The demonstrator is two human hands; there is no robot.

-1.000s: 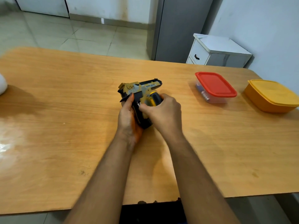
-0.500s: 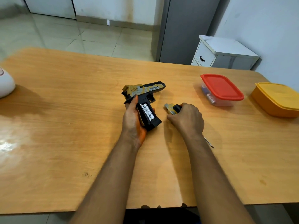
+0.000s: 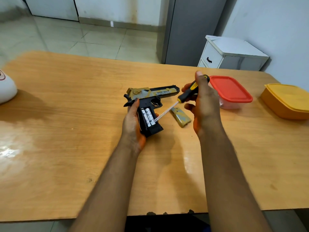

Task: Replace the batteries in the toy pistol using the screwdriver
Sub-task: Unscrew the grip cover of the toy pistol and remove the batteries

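A black and gold toy pistol (image 3: 156,95) lies on its side on the wooden table (image 3: 66,131), barrel pointing right. My left hand (image 3: 133,124) grips its handle from the left. The battery bay in the handle is uncovered and two white batteries (image 3: 147,117) show inside. My right hand (image 3: 203,101) holds a black and yellow screwdriver (image 3: 189,92) above the table, its metal tip slanting down to the right edge of the batteries. The gold battery cover (image 3: 180,116) lies loose on the table just right of the handle.
A clear box with a red lid (image 3: 229,91) stands right of the pistol, and an orange lidded box (image 3: 286,100) is near the right edge. A white object (image 3: 6,88) sits at the far left. A white cabinet (image 3: 232,54) stands behind the table.
The cover came off the handle and was set down on the table to the right. My right hand then lifted the screwdriver and swung its tip to the batteries. The left hand stayed on the handle.
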